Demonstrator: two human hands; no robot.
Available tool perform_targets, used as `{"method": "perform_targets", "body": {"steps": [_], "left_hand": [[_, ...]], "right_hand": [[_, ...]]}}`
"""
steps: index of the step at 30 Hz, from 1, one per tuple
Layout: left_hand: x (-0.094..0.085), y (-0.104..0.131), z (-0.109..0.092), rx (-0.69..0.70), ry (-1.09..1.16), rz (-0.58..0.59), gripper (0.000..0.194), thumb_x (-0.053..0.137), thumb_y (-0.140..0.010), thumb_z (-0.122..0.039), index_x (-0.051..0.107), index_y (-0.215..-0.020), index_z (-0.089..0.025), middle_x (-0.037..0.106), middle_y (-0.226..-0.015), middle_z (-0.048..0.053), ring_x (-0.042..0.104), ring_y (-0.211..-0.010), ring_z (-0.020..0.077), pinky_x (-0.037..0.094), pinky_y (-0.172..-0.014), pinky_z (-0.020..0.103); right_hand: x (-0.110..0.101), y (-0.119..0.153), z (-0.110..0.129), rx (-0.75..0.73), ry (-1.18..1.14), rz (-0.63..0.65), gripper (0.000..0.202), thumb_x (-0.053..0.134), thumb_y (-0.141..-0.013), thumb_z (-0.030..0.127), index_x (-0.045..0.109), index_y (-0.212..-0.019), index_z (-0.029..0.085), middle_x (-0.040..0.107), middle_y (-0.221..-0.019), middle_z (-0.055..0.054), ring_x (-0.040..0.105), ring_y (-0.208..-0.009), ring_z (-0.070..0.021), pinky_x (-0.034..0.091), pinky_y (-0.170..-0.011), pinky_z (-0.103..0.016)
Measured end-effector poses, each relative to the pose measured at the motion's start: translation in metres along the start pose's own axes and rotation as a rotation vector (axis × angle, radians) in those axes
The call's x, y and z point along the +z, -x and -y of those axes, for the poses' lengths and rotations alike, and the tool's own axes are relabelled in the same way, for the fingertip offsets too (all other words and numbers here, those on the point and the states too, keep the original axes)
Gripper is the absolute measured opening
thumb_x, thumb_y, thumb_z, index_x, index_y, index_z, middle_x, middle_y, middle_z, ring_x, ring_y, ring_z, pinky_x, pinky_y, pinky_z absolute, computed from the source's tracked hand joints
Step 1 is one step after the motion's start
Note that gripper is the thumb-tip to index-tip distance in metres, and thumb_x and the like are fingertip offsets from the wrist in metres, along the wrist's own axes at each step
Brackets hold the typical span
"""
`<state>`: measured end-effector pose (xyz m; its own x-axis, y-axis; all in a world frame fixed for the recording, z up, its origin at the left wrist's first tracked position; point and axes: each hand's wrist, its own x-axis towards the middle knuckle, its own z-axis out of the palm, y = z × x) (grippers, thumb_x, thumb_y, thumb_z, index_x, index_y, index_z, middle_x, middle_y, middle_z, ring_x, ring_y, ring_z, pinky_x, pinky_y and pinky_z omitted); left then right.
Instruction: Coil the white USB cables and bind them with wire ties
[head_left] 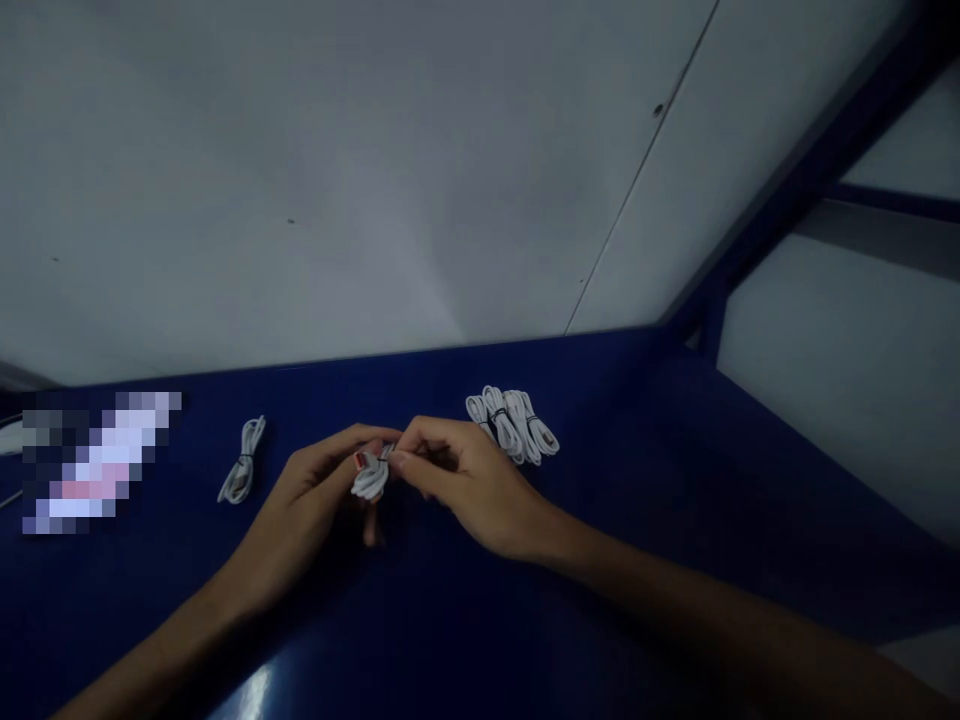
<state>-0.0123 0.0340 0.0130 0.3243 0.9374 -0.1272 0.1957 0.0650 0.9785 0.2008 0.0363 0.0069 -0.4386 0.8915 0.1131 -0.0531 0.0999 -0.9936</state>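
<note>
White coiled cable (pixel 370 482) is pinched in both hands (pixel 480 485), blue tabletop (pixel 637 480) between them and the back edge (pixel 420 353).

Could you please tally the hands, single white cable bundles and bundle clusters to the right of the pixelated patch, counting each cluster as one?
Hands: 2 (left hand, right hand)
Single bundles: 2 (held bundle, lone bundle)
Bundle clusters: 1 (white cluster)
Total: 5

White cable (pixel 367 486) is coiled into a compact bundle, red-orange connector (pixel 359 461) at upper left, dark tie (pixel 383 459) at upper right, held in left hand (pixel 311 482), right hand (pixel 480 490) pinching at the tie.
</note>
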Motion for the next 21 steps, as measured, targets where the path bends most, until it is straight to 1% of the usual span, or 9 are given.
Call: {"method": "perform_targets", "body": {"steps": [3,5,6,8,11,15,16,18,21], "left_hand": [[0.004,0.002,-0.002,0.177,-0.288,-0.131,0.029,0.064,-0.109,-0.045,0.082,-0.129,-0.032,0.079,-0.100,0.004,0.074,-0.090,0.0230,0.055,-0.082,0.032],[0.005,0.003,-0.002,0.247,-0.357,-0.144,0.026,0.068,-0.107,-0.043,0.082,-0.127,-0.034,0.076,-0.124,0.005,0.072,-0.112,0.0264,0.053,-0.098,0.035],[0.006,0.003,-0.001,0.269,-0.369,-0.145,0.025,0.071,-0.106,-0.042,0.082,-0.127,-0.035,0.074,-0.131,0.005,0.070,-0.119,0.0275,0.051,-0.104,0.037],[0.006,0.003,0.000,0.298,-0.385,-0.149,0.025,0.072,-0.105,-0.041,0.082,-0.128,-0.037,0.073,-0.135,0.004,0.068,-0.123,0.0278,0.048,-0.110,0.038],[0.005,0.004,0.002,0.299,-0.388,-0.140,0.022,0.070,-0.107,-0.041,0.085,-0.123,-0.036,0.077,-0.127,0.003,0.070,-0.120,0.0273,0.049,-0.108,0.036],[0.008,0.003,0.001,0.171,-0.219,-0.147,0.025,0.072,-0.105,-0.045,0.086,-0.122,-0.032,0.081,-0.116,0.004,0.074,-0.107,0.0266,0.055,-0.099,0.035],[0.009,0.003,0.000,0.122,-0.156,-0.165,0.028,0.075,-0.103,-0.045,0.084,-0.125,-0.031,0.082,-0.112,0.005,0.075,-0.103,0.0261,0.057,-0.096,0.035],[0.012,0.002,-0.003,0.010,-0.021,-0.205,0.045,0.082,-0.097,-0.045,0.077,-0.139,-0.029,0.082,-0.101,0.005,0.076,-0.093,0.0250,0.060,-0.086,0.034],[0.012,0.002,-0.006,-0.150,0.196,-0.202,0.070,0.089,-0.091,-0.042,0.064,-0.155,-0.031,0.080,-0.086,0.002,0.075,-0.074,0.0213,0.063,-0.070,0.032]], "right_hand": [[-0.003,-0.005,-0.002,0.105,-0.181,-0.030,0.021,0.070,-0.105,0.027,0.067,-0.086,0.019,0.053,-0.068,0.006,0.043,-0.058,-0.0092,0.030,-0.053,-0.024],[-0.006,-0.008,-0.002,0.159,-0.253,-0.026,0.022,0.072,-0.103,0.028,0.067,-0.084,0.020,0.051,-0.064,0.007,0.039,-0.054,-0.0084,0.027,-0.050,-0.024],[-0.007,-0.009,-0.001,0.178,-0.270,-0.011,0.022,0.073,-0.102,0.029,0.067,-0.084,0.019,0.050,-0.063,0.008,0.038,-0.053,-0.0081,0.027,-0.049,-0.024],[-0.011,-0.010,0.002,0.209,-0.294,0.032,0.022,0.076,-0.101,0.031,0.068,-0.084,0.019,0.049,-0.063,0.008,0.036,-0.053,-0.0075,0.026,-0.049,-0.023],[-0.015,-0.010,0.004,0.230,-0.275,0.069,0.024,0.078,-0.100,0.033,0.068,-0.084,0.019,0.048,-0.063,0.007,0.035,-0.054,-0.0076,0.026,-0.049,-0.023],[-0.015,-0.012,0.001,0.192,-0.188,0.058,0.024,0.075,-0.102,0.031,0.066,-0.083,0.019,0.052,-0.066,0.006,0.041,-0.057,-0.0091,0.032,-0.052,-0.024],[-0.014,-0.011,0.000,0.176,-0.178,0.053,0.023,0.074,-0.102,0.029,0.066,-0.083,0.019,0.054,-0.068,0.005,0.043,-0.058,-0.0095,0.033,-0.053,-0.024],[-0.012,-0.009,-0.002,0.119,-0.116,0.037,0.022,0.071,-0.104,0.026,0.066,-0.084,0.019,0.055,-0.070,0.005,0.045,-0.061,-0.0103,0.034,-0.056,-0.026],[-0.008,-0.004,-0.001,-0.022,0.100,0.014,0.023,0.063,-0.110,0.024,0.065,-0.087,0.020,0.057,-0.074,0.005,0.048,-0.065,-0.0114,0.036,-0.060,-0.028]]}}
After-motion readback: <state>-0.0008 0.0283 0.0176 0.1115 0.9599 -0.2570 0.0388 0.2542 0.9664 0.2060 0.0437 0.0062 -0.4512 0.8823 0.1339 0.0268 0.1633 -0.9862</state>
